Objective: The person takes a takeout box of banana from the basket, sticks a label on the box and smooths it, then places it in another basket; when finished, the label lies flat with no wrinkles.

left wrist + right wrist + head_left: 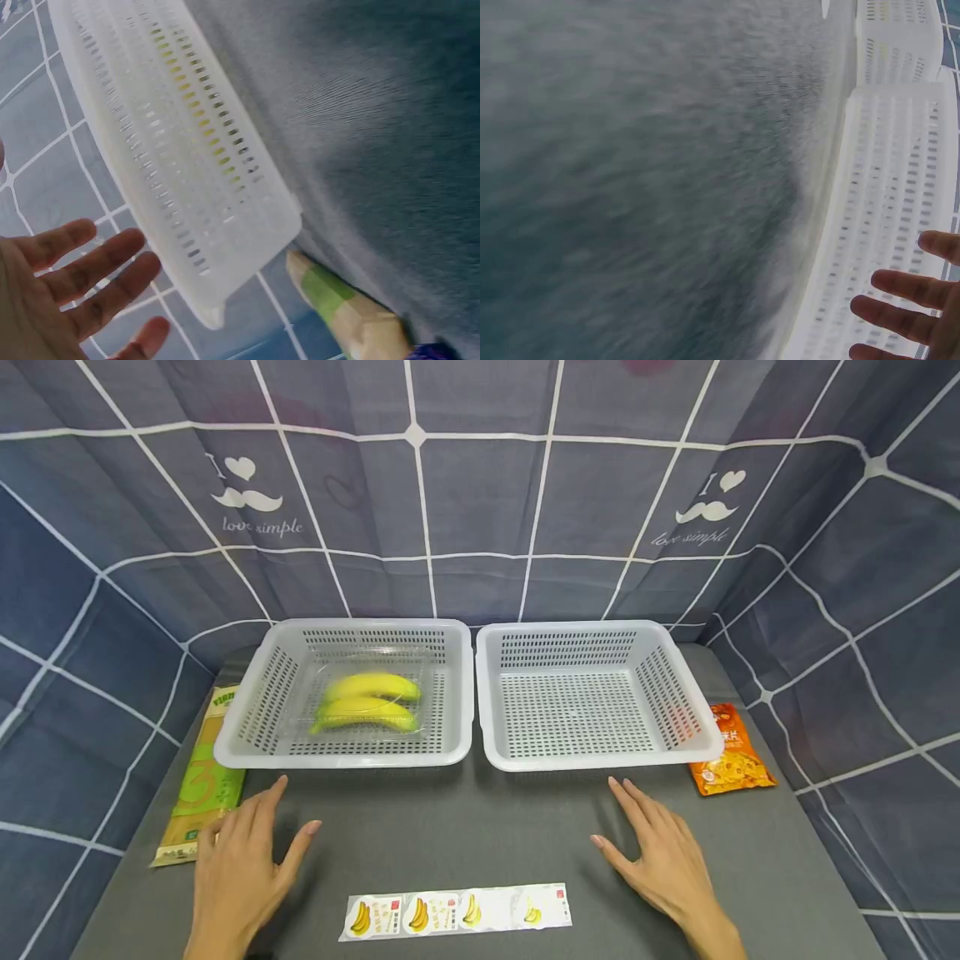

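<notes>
Likely starting, left hand (pixel 243 868) and right hand (pixel 663 860) held nothing, fingers spread; the flat, white paper sticker strip (pixel 455 912) between them seemed to need a pinch.

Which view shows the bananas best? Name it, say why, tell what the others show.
The head view: it looks down on the bananas in their clear box inside the left basket, outlines readable. The left wrist view gives only yellow-green patches through the basket's slots; the right wrist view, at most a faint yellowish tint.
</notes>
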The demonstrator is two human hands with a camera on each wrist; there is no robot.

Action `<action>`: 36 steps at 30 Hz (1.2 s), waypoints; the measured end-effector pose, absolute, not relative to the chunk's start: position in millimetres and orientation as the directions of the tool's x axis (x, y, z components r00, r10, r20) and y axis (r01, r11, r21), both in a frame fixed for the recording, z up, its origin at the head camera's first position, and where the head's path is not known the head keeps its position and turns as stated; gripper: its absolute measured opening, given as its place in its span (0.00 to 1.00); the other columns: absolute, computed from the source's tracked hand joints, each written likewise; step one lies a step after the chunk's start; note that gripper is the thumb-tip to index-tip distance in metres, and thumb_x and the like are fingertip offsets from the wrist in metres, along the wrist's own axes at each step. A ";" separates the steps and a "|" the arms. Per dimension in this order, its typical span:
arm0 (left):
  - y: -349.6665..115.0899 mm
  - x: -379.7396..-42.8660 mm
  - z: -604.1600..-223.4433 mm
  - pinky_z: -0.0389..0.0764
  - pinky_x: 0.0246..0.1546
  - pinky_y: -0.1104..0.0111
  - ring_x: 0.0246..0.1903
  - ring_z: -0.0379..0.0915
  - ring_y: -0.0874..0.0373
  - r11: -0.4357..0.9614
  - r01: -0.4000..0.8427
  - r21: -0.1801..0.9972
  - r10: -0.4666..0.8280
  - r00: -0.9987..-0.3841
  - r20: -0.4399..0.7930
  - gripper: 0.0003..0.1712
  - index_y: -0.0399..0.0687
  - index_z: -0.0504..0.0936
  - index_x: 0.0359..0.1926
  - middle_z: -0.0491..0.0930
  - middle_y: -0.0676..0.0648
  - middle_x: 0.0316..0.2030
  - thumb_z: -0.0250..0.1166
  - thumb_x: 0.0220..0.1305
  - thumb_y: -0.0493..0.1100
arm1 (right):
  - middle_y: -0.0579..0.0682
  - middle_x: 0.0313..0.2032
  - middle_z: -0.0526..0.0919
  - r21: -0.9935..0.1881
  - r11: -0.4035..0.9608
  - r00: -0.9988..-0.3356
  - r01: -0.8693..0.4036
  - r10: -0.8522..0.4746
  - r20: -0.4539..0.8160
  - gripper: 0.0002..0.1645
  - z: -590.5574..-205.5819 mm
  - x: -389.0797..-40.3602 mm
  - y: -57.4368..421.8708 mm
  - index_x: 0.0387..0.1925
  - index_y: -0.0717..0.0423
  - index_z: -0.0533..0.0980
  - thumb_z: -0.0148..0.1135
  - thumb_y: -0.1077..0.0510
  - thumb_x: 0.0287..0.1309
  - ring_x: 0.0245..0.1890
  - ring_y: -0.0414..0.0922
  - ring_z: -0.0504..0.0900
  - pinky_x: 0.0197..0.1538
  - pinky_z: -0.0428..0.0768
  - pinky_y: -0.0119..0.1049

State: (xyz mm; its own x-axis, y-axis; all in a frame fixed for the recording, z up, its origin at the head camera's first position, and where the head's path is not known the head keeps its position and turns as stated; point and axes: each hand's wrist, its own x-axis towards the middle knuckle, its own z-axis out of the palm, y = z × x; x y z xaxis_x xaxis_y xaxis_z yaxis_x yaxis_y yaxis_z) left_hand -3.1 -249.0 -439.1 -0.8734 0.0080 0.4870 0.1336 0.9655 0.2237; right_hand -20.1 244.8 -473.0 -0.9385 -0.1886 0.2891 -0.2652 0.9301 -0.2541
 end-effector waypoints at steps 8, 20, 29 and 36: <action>-260.2 -32.6 -421.1 0.67 0.40 0.40 0.43 0.74 0.33 0.937 0.169 0.305 -0.026 -0.838 0.545 0.41 0.38 0.72 0.64 0.79 0.33 0.47 0.72 0.55 0.54 | 0.42 0.52 0.81 -0.301 0.876 -0.892 -0.378 -0.257 0.373 0.42 -457.0 -35.7 225.2 0.66 0.36 0.70 0.72 0.38 0.49 0.46 0.46 0.82 0.45 0.78 0.48; -291.4 -66.1 -417.1 0.62 0.38 0.42 0.46 0.69 0.28 0.926 0.148 0.348 -0.065 -0.844 0.532 0.43 0.35 0.70 0.64 0.75 0.28 0.52 0.73 0.53 0.53 | 0.37 0.52 0.80 -0.497 0.641 -0.812 -0.584 -0.465 0.353 0.42 -419.7 -63.7 190.5 0.69 0.40 0.67 0.72 0.45 0.52 0.46 0.39 0.81 0.45 0.80 0.40; -308.0 -82.2 -430.8 0.49 0.53 0.34 0.61 0.51 0.24 0.868 0.027 0.495 -0.174 -0.919 0.354 0.47 0.33 0.64 0.68 0.55 0.25 0.67 0.67 0.60 0.61 | 0.44 0.54 0.78 -0.656 0.373 -0.685 -0.656 -0.660 0.310 0.41 -378.1 -103.8 162.3 0.70 0.47 0.64 0.70 0.53 0.57 0.48 0.39 0.80 0.51 0.79 0.39; -303.8 -89.1 -436.6 0.43 0.55 0.31 0.66 0.41 0.23 0.834 0.005 0.552 -0.177 -0.945 0.276 0.54 0.31 0.59 0.71 0.47 0.26 0.71 0.68 0.57 0.63 | 0.42 0.54 0.78 -0.628 0.349 -0.634 -0.695 -0.711 0.306 0.39 -351.4 -147.6 128.4 0.70 0.43 0.65 0.69 0.50 0.58 0.48 0.38 0.79 0.51 0.79 0.38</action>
